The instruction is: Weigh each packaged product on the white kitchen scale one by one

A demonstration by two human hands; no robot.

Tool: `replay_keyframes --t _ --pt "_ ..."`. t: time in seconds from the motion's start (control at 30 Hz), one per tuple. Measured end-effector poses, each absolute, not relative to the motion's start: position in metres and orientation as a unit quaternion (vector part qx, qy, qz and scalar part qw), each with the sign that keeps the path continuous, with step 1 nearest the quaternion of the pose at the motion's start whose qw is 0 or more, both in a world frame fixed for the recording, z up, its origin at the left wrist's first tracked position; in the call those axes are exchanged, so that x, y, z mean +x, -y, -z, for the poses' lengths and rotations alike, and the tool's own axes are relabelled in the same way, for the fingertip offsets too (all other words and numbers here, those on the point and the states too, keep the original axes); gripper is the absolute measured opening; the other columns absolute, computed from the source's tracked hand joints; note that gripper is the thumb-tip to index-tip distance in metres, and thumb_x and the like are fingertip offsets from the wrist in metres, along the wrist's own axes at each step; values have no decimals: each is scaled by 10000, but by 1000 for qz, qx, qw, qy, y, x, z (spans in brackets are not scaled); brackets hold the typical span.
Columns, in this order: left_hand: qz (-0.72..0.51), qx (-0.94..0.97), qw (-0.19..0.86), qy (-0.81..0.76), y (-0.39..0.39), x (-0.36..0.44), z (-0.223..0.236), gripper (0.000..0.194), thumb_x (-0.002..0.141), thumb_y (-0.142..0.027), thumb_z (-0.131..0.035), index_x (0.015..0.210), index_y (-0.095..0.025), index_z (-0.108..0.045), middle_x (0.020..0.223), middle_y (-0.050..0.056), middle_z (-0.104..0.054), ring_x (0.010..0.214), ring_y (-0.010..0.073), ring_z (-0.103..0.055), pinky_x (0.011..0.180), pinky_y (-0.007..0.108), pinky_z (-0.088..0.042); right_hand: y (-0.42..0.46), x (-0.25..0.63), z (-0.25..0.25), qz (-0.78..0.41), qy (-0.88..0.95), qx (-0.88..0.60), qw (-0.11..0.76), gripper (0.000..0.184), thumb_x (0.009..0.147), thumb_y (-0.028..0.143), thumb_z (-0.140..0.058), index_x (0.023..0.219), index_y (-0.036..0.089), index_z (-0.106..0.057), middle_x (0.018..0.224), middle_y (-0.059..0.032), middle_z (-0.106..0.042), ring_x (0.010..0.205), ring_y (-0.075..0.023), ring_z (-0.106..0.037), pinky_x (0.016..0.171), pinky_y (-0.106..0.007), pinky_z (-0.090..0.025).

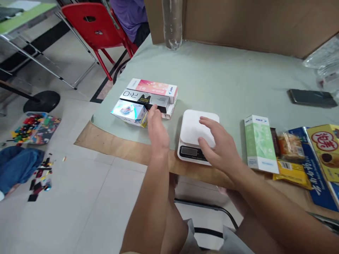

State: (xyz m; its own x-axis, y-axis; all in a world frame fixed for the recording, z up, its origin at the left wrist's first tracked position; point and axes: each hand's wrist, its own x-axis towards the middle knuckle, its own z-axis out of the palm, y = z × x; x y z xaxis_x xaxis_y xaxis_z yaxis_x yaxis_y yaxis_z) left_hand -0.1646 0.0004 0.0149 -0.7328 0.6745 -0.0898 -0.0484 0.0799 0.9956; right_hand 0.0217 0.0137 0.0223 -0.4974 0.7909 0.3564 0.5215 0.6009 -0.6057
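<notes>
Boxes (pixel 145 98) are already grouped at left on the bench (pixel 225 77); left hand (pixel 158 133) is near, fingers open. Right hand (pixel 221 145) has open fingers at the scale (pixel 192 125), contact unclear. Green box (pixel 261 144) and snacks (pixel 290 146) lie ungrouped at right.

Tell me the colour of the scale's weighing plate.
White; the weighing plate shows best in the head view.
</notes>
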Motion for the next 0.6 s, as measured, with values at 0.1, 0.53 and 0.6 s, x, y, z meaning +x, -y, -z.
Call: replay_keyframes --t 0.1,0.53,0.6 --pt "-641 223 295 -673 -2 -169 -10 585 1077 -482 -214 1578 -230 -379 1750 72 -315 1636 187 -290 1329 390 -321 -49 -23 -27 -196 888 -325 260 523 928 256 -505 1442 203 -581 1548 -138 -607 1465 -329 -549 1242 -607 -433" --pt "-694 282 163 -643 8 -144 -29 489 1048 -373 -221 1444 -242 -476 1559 107 -477 1561 262 -391 1299 453 -363 -176 -92 -26 -182 925 -321 90 746 808 284 -746 1517 191 -533 1522 -157 -596 1443 -412 -531 1184 -645 -440" --pt "-682 323 195 -626 9 -137 -30 478 1049 -354 -198 1393 -232 -507 1483 114 -538 1502 245 -471 1263 429 -414 -172 -93 -26 -173 918 -342 101 677 831 263 -719 1487 185 -570 1392 -140 -678 1294 -366 -642 1122 -597 -505"
